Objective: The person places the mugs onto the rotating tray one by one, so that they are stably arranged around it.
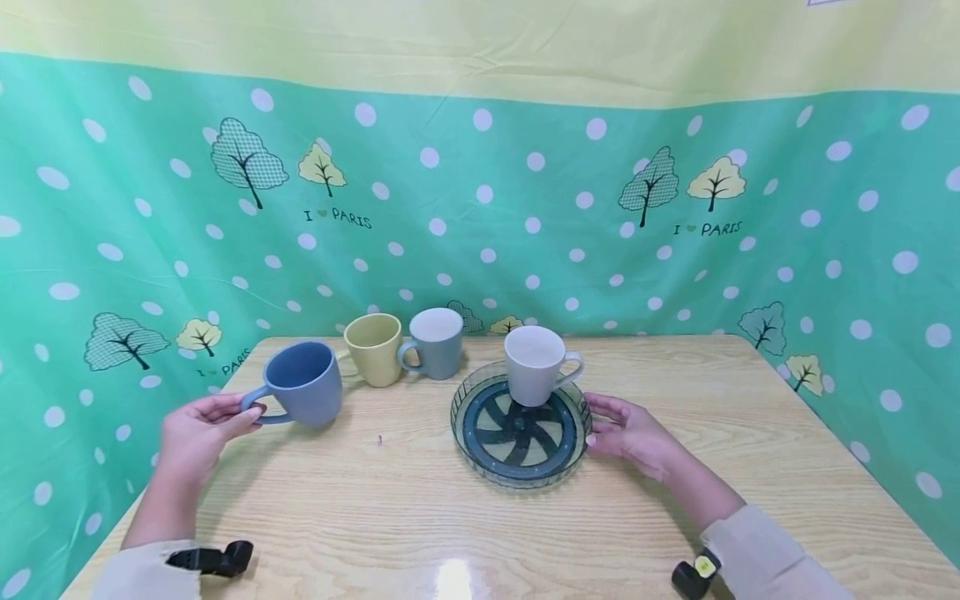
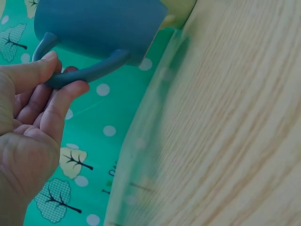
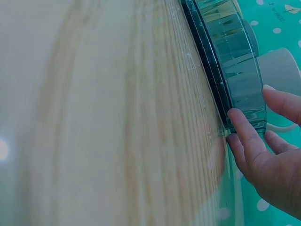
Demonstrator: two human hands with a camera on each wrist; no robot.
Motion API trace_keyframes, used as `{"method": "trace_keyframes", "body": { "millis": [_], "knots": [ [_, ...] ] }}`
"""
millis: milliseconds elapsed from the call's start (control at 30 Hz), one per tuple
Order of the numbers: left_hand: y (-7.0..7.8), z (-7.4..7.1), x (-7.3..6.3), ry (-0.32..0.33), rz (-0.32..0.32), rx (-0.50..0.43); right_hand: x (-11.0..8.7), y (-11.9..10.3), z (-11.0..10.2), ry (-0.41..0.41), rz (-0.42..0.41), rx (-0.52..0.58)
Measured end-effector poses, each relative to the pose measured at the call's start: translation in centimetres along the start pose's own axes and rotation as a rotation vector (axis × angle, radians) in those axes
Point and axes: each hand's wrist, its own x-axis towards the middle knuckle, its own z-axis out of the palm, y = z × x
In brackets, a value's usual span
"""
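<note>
One dark blue mug (image 1: pixel 313 402), its handle (image 2: pixel 104 65) pinched in the left hand (image 1: pixel 197 433) and pointing left, is to the left of a round see-through tray (image 1: pixel 521 426), whose right side the right hand (image 1: pixel 633 429) touches with extended fingers (image 3: pixel 248 135).

On your wood-grained surface (image 1: pixel 360 517), the white tapered mug (image 1: pixel 529 372) stands in the rear of the round transparent tray (image 1: pixel 519 467), your right grip (image 1: pixel 633 433) at the tray's right side. Behind-left are the grey-blue round mug (image 1: pixel 440 352), then the yellow round mug (image 1: pixel 377 356); farther left, nearer you, the dark-blue round mug (image 1: pixel 313 395) has its handle in your left grip (image 1: pixel 197 427).
</note>
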Motion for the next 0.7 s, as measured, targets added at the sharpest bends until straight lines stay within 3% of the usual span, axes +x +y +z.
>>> {"method": "trace_keyframes", "body": {
  "millis": [333, 700],
  "knots": [
    [-0.2, 0.6, -0.2, -0.040, 0.032, 0.046, -0.1, -0.2, 0.0, -0.020, -0.015, 0.001],
    [0.2, 2.1, -0.5, -0.090, 0.091, 0.032, -0.1, -0.3, 0.0, -0.017, -0.012, 0.000]
  ]
}}
